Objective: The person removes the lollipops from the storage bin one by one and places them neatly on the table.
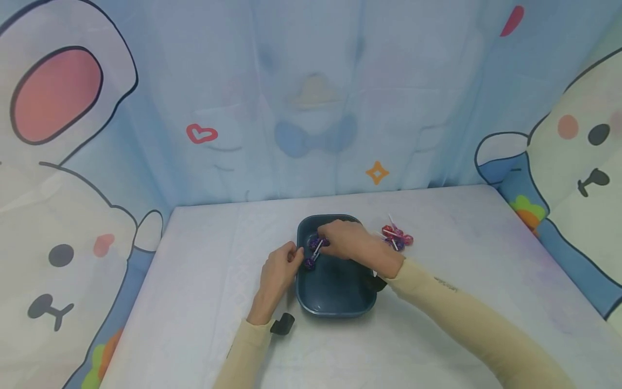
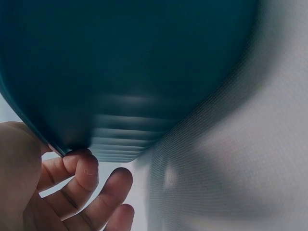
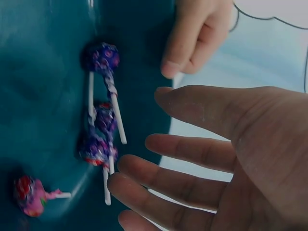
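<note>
A dark teal tray stands on the white table. Purple-wrapped lollipops lie inside it with their white sticks crossing, and a pink-wrapped lollipop rests apart from them. My left hand pinches the tray's left rim between thumb and index finger; the left wrist view shows the curled fingers beneath the edge. Over the tray, my right hand reaches across from the right. In the right wrist view its fingers are spread and loosely bent beside the purple lollipops, holding nothing. Whether a fingertip touches a stick is unclear.
To the right of the tray, several red, pink and purple lollipops lie in a small pile on the table. A blue cartoon-printed curtain hangs behind the table's back edge and along both sides.
</note>
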Action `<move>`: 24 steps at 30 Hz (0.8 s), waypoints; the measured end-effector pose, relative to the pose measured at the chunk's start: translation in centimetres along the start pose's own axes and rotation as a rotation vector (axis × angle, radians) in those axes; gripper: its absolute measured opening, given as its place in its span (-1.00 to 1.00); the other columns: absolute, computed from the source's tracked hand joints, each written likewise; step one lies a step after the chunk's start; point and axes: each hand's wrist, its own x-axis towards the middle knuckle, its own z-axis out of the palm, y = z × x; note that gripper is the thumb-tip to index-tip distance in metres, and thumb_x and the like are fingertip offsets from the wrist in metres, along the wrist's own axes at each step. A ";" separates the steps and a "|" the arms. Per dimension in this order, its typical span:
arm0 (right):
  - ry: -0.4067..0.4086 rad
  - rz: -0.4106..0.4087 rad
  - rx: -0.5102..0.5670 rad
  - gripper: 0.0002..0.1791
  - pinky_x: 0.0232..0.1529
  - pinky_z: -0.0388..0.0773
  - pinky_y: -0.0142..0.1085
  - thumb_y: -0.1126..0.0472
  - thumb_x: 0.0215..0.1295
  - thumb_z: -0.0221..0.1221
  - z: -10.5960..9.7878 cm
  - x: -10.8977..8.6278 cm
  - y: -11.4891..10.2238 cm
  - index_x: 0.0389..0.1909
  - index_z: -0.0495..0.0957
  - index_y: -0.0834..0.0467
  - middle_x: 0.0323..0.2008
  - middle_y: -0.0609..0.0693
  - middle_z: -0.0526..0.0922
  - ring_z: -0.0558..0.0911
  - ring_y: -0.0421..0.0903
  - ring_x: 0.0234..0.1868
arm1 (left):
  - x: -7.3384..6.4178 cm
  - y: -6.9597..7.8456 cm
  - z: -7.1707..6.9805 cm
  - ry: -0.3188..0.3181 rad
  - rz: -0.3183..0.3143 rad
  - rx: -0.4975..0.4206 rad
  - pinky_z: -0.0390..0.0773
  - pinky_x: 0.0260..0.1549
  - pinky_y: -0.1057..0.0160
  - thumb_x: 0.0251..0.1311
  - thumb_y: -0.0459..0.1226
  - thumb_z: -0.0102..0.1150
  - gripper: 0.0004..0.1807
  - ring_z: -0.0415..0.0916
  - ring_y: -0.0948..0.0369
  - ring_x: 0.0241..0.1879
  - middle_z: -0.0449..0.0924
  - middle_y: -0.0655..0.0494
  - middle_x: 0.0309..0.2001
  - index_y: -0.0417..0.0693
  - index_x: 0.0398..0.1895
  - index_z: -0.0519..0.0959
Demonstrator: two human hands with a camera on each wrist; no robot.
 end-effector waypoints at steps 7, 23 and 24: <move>-0.040 -0.018 0.016 -0.64 -0.27 0.56 -0.19 0.02 0.13 0.22 1.5 0.7 -0.9 -0.07 0.57 0.06 -0.28 -0.09 0.67 0.62 -0.17 -0.35 | 0.0 0.0 0.0 0.000 -0.005 0.001 0.26 -0.69 0.34 0.24 0.03 -0.06 -0.71 0.30 0.30 -0.66 0.37 0.22 -0.65 0.11 -0.54 0.38; -0.061 -0.050 -0.018 -0.72 -0.37 0.51 -0.25 0.00 0.08 0.27 4.1 2.1 -1.3 -0.25 0.57 0.06 -0.54 -0.14 0.55 0.50 -0.20 -0.52 | 0.0 0.1 -0.1 -0.006 -0.009 0.002 0.26 -0.68 0.34 0.24 0.04 -0.07 -0.70 0.30 0.29 -0.64 0.36 0.21 -0.64 0.10 -0.54 0.38; -0.061 -0.049 -0.023 -0.74 -0.38 0.51 -0.26 0.00 0.08 0.26 4.2 2.1 -1.3 -0.27 0.57 0.05 -0.56 -0.14 0.53 0.50 -0.21 -0.53 | 0.0 0.1 -0.1 -0.004 -0.010 0.004 0.26 -0.68 0.33 0.24 0.04 -0.07 -0.70 0.30 0.29 -0.64 0.36 0.20 -0.64 0.10 -0.54 0.38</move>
